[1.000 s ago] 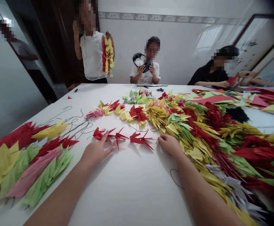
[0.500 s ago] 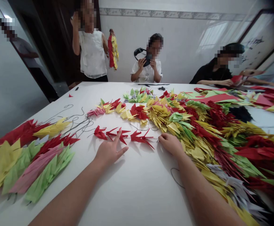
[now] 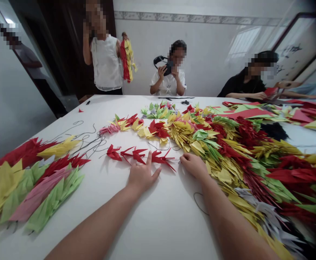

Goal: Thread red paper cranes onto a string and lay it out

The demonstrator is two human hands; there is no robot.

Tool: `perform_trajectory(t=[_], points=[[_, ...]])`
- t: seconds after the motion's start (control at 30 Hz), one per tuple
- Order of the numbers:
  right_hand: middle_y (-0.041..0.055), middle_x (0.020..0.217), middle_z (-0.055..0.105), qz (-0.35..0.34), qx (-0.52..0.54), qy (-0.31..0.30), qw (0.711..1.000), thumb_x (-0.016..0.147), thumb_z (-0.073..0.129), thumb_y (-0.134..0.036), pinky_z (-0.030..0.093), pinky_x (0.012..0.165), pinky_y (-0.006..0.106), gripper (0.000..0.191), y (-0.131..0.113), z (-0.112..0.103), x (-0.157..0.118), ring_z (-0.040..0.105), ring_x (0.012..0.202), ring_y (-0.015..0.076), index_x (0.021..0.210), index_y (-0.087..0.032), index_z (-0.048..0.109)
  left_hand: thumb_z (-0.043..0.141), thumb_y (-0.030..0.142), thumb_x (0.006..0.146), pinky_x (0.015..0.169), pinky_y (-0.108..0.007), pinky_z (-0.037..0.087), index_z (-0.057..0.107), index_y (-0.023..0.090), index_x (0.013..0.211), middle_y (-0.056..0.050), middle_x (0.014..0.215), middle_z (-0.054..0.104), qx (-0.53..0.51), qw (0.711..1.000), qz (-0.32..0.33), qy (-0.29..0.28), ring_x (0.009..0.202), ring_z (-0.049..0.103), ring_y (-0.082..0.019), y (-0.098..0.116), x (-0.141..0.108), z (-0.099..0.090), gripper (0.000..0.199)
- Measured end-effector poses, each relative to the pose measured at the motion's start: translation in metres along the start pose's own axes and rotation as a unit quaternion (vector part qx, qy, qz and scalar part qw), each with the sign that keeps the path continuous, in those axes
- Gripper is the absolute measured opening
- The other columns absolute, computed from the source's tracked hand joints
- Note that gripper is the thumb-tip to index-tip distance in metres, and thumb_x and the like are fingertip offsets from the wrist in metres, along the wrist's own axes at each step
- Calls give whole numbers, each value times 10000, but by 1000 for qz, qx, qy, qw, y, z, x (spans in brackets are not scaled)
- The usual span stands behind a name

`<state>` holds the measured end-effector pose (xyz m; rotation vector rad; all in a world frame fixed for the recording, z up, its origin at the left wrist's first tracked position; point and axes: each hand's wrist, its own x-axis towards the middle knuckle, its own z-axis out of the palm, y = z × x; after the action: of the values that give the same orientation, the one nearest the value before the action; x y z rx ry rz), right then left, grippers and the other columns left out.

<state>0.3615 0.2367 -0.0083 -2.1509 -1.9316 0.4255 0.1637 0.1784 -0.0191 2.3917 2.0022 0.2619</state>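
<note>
Several red folded paper pieces (image 3: 139,155) lie in a row on a dark string across the white table (image 3: 158,202). My left hand (image 3: 143,175) is just in front of the row, index finger extended up to the gap before the rightmost piece and thumb spread. At the row's right end, my right hand (image 3: 192,164) has its fingers pinched together on the thin string (image 3: 179,160). Its string continues in a loop (image 3: 197,202) beside my right forearm.
Bundles of folded paper (image 3: 42,191) lie at the left with loose black strings (image 3: 90,139). A big multicoloured heap of strung paper (image 3: 228,155) covers the right side. Beyond the table are a standing person (image 3: 106,65) and two seated people (image 3: 167,81) (image 3: 242,85).
My left hand has moved right along the row, its index finger now nearer the rightmost red piece. The right hand stays at the string's end. The camera view has shifted slightly.
</note>
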Motion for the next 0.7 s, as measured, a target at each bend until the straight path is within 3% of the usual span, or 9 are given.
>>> perform_trajectory(t=[0.17, 0.3, 0.57, 0.7], points=[[50, 775, 624, -2, -1, 12, 1000, 748, 370, -356, 260, 522, 220, 285, 2, 3, 3, 502, 692, 148, 714, -183, 594, 224, 551, 849, 744, -399, 374, 73, 58, 1408, -133, 721, 660, -30, 997, 77, 3, 654, 609, -242, 28, -1, 8, 761], [40, 754, 617, -5, 3, 13, 1000, 749, 367, -356, 257, 521, 216, 286, 3, 3, 3, 493, 674, 138, 702, -182, 589, 251, 531, 849, 751, -400, 377, 97, 41, 1403, -110, 670, 655, -28, 998, 56, 11, 628, 605, -232, 46, 3, 12, 755], [43, 765, 620, -2, -5, 8, 1000, 754, 366, -352, 268, 532, 224, 293, 2, 3, 4, 503, 702, 150, 719, -182, 602, 257, 539, 851, 773, -402, 386, 175, 58, 1396, -97, 637, 656, -19, 998, 50, 15, 613, 618, -227, 43, 6, 12, 731], [45, 777, 624, 3, -5, 1, 1000, 757, 371, -351, 274, 538, 222, 291, 1, 2, 3, 517, 716, 150, 722, -180, 604, 252, 520, 859, 752, -390, 403, 117, 56, 1404, -92, 663, 659, -45, 997, 63, 14, 636, 617, -226, 43, 2, 12, 728]])
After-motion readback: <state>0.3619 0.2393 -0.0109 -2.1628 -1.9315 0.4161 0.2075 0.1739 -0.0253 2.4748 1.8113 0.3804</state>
